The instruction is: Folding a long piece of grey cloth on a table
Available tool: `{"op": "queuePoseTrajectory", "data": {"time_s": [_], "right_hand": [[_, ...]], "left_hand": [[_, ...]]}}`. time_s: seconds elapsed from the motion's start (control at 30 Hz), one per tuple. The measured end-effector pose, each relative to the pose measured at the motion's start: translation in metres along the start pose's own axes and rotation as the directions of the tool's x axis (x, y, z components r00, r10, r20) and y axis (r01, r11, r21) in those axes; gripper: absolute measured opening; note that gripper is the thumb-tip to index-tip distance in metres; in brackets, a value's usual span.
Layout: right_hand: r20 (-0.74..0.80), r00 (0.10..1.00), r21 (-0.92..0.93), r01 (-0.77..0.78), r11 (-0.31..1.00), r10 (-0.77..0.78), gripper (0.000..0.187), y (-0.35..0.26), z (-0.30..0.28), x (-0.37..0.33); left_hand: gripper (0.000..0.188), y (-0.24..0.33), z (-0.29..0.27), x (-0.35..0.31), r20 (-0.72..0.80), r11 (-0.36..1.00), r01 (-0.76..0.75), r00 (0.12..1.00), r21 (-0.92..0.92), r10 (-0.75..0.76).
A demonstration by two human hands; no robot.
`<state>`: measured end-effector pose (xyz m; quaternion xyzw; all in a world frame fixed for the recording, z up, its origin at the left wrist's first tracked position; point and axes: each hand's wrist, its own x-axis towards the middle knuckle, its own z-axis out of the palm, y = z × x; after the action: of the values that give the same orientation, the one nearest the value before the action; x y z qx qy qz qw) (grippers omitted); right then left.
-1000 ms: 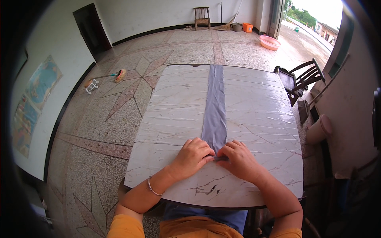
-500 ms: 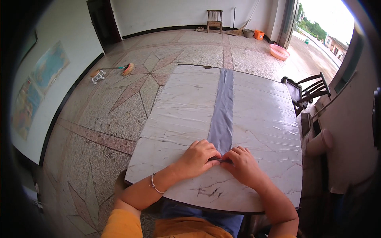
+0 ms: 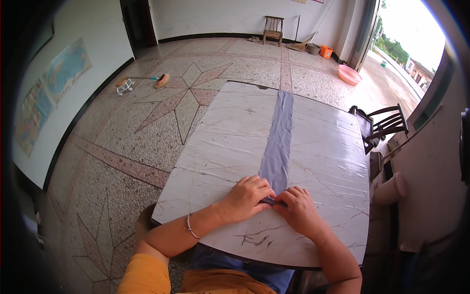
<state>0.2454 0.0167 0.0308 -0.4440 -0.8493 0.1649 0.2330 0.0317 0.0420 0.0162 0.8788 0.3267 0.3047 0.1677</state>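
A long grey-blue strip of cloth [image 3: 278,142] lies down the middle of the marble-patterned table [image 3: 210,142], running from the far edge toward me. Its near end is folded or rolled into a small dark roll, pinched between my two hands. On the roll's left side, my left hand [image 3: 248,194] has its fingers and thumb closed on the cloth. From the right, my right hand [image 3: 298,208] grips the same end, its fingertips close to those of the left. Part of the roll is hidden behind the fingers.
A dark chair [image 3: 382,125] stands against the table's right side, near a pale bin [image 3: 390,190]. On the floor lies a brush [image 3: 161,81] at the left. Along the back are a wooden chair [image 3: 273,30], an orange bucket [image 3: 326,51] and a pink basin [image 3: 349,75].
The view has shifted slightly. Both hands still pinch the cloth's near end, and more of the roll shows between the fingers.
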Motion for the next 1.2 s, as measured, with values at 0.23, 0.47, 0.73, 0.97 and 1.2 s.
{"op": "queuePoseTrajectory", "data": {"time_s": [0.23,0.47,0.73,0.97,1.2], "right_hand": [[-0.017,0.999,0.047,-0.026,0.999,0.027,0.013,-0.003,-0.004,0.001],[0.006,1.000,0.018,0.016,1.000,-0.016,0.016,0.003,0.000,0.000],[-0.069,0.997,0.147,0.057,0.988,-0.047,0.033,0.005,-0.006,0.003],[0.095,0.994,-0.155,-0.043,0.987,0.058,0.037,0.015,-0.003,0.003],[0.097,0.993,-0.143,-0.054,0.988,0.068,0.034,0.013,-0.006,0.004]], "left_hand": [[0.019,-0.004,0.001,-0.003,0.040,0.998,0.012,0.999,0.055,-0.014],[0.020,-0.001,-0.002,-0.001,-0.003,1.000,-0.004,1.000,-0.002,0.004],[0.017,-0.002,-0.002,-0.003,0.064,0.998,-0.040,0.997,0.054,0.037],[0.014,0.003,-0.004,-0.005,0.131,1.000,-0.004,0.991,0.009,0.003],[0.013,-0.002,-0.005,-0.005,0.135,1.000,0.014,0.991,0.004,-0.015]]}}
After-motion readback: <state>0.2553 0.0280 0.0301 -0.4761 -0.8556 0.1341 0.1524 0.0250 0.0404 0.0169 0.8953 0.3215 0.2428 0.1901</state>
